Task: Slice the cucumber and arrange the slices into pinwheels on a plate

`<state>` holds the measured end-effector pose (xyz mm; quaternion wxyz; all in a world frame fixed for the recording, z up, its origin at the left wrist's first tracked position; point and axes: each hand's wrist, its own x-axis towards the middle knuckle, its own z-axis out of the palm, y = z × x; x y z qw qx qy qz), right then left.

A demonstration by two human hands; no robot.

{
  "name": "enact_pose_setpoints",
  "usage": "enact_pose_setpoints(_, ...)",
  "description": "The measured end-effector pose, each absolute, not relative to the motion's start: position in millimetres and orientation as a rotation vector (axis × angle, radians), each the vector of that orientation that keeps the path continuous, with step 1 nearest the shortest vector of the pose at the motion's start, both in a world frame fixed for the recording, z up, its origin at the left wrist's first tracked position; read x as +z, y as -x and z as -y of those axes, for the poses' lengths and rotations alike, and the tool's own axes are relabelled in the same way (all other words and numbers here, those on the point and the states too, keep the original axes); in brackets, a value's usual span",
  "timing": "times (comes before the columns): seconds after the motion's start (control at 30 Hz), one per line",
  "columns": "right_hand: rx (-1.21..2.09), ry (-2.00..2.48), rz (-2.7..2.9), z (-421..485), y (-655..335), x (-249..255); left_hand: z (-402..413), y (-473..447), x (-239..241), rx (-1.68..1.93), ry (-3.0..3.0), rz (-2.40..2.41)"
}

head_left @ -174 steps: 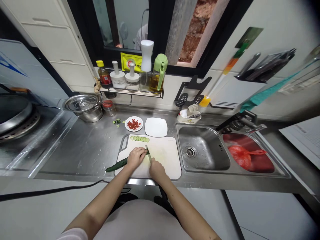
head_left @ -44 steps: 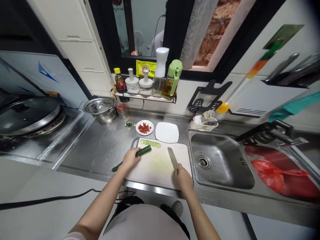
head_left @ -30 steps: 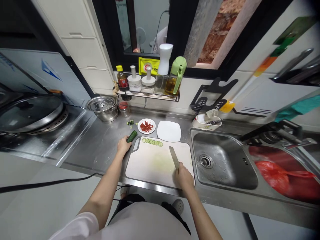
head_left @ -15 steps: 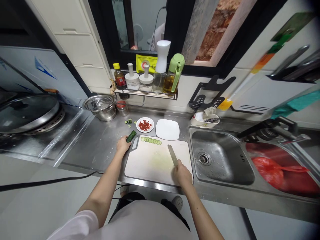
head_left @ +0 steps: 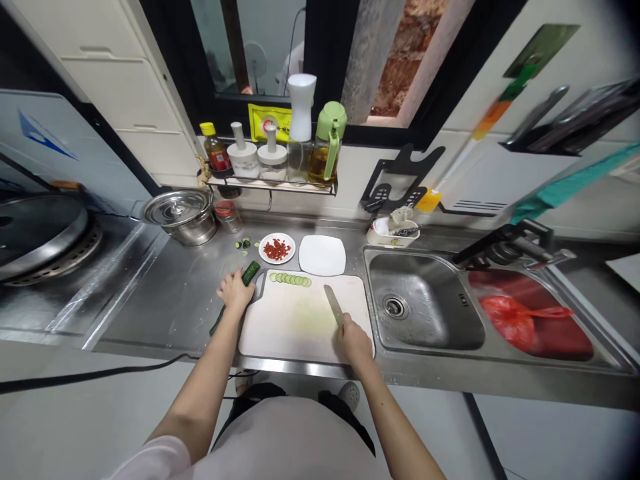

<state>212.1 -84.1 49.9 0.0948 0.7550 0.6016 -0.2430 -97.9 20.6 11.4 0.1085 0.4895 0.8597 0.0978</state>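
Observation:
My left hand (head_left: 234, 291) rests on a dark green cucumber (head_left: 249, 273) lying on the steel counter just left of the white cutting board (head_left: 300, 320); its fingers curl over the cucumber. The cucumber's thin end sticks out below my wrist. My right hand (head_left: 353, 340) grips the handle of a knife (head_left: 333, 305), whose blade lies flat on the board's right part and points away from me. A row of several cucumber slices (head_left: 290, 279) lies along the board's far edge.
Behind the board stand a small plate of chopped red chili (head_left: 277, 248) and an empty white square plate (head_left: 322, 254), with cucumber ends (head_left: 245, 244) beside them. A lidded steel pot (head_left: 177, 215) sits at the left. The sink (head_left: 420, 303) is right, with a red bag (head_left: 510, 317).
The cucumber has gone from the cutting board to the counter left of it under my left hand. The knife, earlier cutting beside that hand, now lies on the board's right side.

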Motion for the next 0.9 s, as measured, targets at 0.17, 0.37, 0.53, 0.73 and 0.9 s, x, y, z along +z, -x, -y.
enact_pose_setpoints(0.17, -0.733, -2.231, -1.780, 82.9, -211.6, 54.8, -18.8, 47.6, 14.4, 0.474, -1.919, -2.176)
enact_pose_setpoints(0.37, -0.720, -2.216, -1.791, 83.7, -212.3, 54.5, -31.9, -11.5, 8.1, 0.329, -2.098, -1.712)
enact_pose_setpoints(0.53, -0.727, -2.209, -1.787, 84.5, -213.0, 53.7, -42.2, -30.3, 4.4, 0.229, -2.125, -1.705)
enact_pose_setpoints(0.73, -0.780, -2.208, -1.787, 83.4, -216.5, 52.9, -44.5, -34.1, 6.7, 0.209, -2.222, -1.701)
enact_pose_setpoints(0.9, -0.768, -2.201, -1.800, 83.2, -217.4, 54.3, -43.4, -37.7, 11.2, 0.297, -2.094, -1.750)
